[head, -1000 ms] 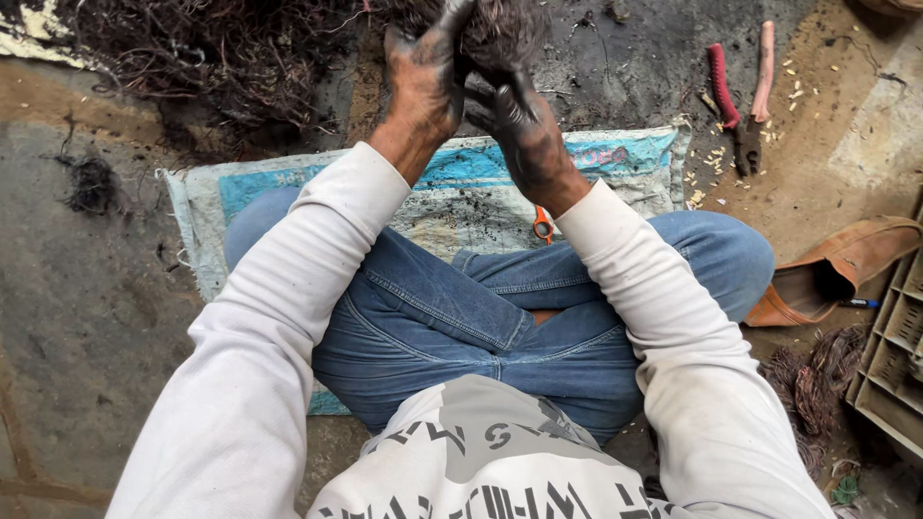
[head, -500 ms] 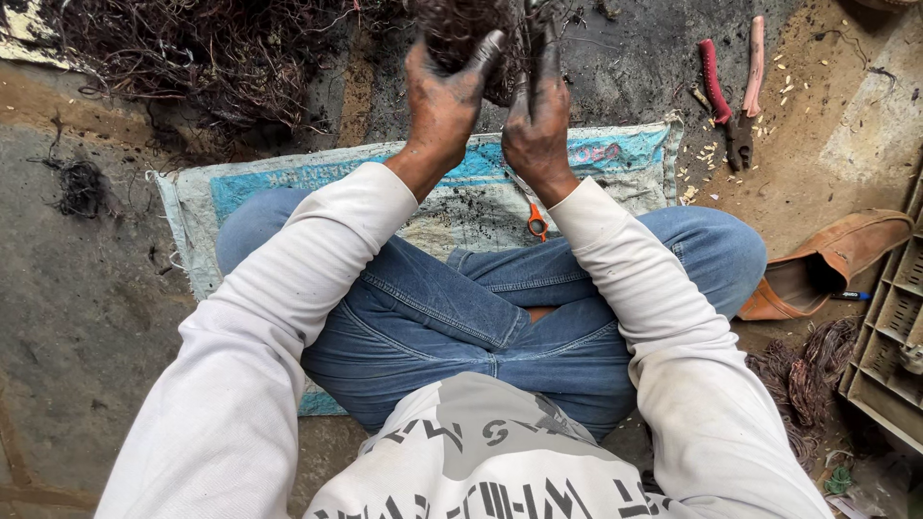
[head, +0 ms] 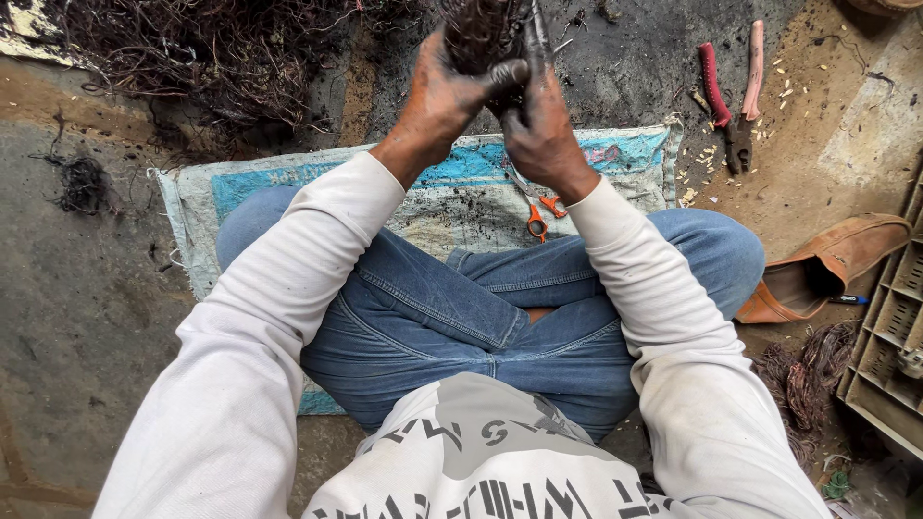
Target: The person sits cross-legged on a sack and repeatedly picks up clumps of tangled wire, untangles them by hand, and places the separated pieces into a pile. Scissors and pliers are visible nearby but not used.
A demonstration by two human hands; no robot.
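A grimy concrete floor, dark with soot, runs under a person sitting cross-legged on a woven blue and white sack [head: 288,187]; a big tangle of burnt wire [head: 207,53] is heaped along the far edge, and a smaller wad of wire [head: 82,183] lies off to the left. Both blackened hands are raised in front of the chest around a dark bundle of wire strands [head: 478,34]: the left hand [head: 440,96] is wrapped about its lower part with the thumb laid across, and the right hand [head: 543,135] presses in from the other side, fingers closed against the same bundle. A second ago the hands sat lower and further left with fingers spread loosely over the clump; half a second ago the palms faced each other around it. Now they have drawn tight together and the strands stand up straight between them, so the loose clump looks gathered and squeezed into a compact bunch. Small orange-handled snips [head: 536,216] lie on the sack just below the right wrist, untouched. Red-handled pliers [head: 731,91] rest on the floor well to the right, near a tan shoe [head: 827,264], a coil of coppery wire [head: 803,370] and a slatted crate [head: 889,336]
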